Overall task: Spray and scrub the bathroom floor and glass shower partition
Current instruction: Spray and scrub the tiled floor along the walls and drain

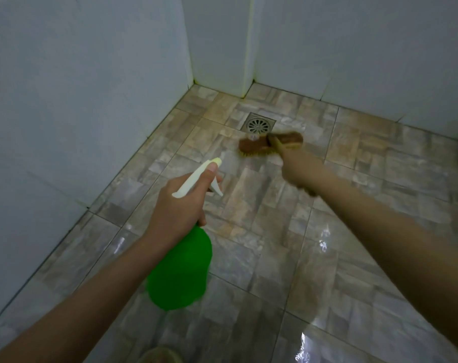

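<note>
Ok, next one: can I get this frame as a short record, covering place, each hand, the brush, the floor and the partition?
place: tiled bathroom corner, white walls
left hand: grips green spray bottle at its neck, nozzle pointing toward the drain
right hand: grips scrub brush by its handle, motion-blurred
brush position: head on the floor, just on the near side of the drain
floor: glossy, with bright reflections at near right
glass partition: not in view
</note>
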`<state>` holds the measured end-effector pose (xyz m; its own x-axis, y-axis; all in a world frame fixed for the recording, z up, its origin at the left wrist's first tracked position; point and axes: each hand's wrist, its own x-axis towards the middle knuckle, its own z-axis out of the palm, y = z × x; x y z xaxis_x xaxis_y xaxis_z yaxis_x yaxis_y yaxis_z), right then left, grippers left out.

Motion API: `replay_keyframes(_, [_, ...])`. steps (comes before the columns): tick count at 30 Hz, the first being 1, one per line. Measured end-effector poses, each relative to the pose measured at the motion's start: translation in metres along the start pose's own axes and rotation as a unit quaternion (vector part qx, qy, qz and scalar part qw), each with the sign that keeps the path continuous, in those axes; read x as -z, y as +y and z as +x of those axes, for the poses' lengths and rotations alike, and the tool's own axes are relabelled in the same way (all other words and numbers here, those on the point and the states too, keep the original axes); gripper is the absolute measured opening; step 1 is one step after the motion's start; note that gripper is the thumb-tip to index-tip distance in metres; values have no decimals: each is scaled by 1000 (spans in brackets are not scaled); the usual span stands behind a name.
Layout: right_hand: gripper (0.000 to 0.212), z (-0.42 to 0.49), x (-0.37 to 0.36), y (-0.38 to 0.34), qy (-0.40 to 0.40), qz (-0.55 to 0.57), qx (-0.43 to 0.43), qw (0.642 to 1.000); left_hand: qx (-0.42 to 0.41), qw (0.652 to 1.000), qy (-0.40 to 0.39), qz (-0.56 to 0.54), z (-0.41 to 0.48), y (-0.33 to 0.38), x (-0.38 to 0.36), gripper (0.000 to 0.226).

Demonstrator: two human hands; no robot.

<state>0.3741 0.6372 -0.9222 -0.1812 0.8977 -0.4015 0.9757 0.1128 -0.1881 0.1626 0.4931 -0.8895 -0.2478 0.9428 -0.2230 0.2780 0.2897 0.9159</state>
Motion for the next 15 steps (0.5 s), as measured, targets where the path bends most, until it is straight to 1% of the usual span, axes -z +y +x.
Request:
replay_keyframes(2, [83, 42, 23, -4, 4, -17, 12, 1000, -6, 1000, 0, 9, 3, 1, -3, 51])
replay_keyframes(4, [82, 49, 33, -2, -4, -17, 5, 1000, -8, 1000, -1, 8, 6, 3, -5, 46])
replay_keyframes(6, [84, 26, 17, 10, -15, -1, 1, 1000, -8, 1000, -2, -4, 9, 5, -5, 45])
replay_keyframes(8, [83, -3, -14, 21, 12, -28, 30, 999, -7, 1000, -4, -12, 11, 6, -6, 46])
replay_keyframes(10, [81, -5, -27, 22, 40, -74, 59, 995, -8, 1000, -7, -8, 14, 7, -8, 45])
replay_keyframes(11, [83, 2, -22, 15, 35, -87, 53, 994, -11, 1000, -10, -2, 14, 7, -10, 44])
replay_keyframes(13, [86, 23, -3, -1, 11, -71, 38, 997, -17, 1000, -12, -7, 15, 9, -13, 40])
replay_keyframes(15, [85, 40, 12, -4, -5, -87, 57, 995, -19, 1000, -21, -5, 16, 7, -16, 39])
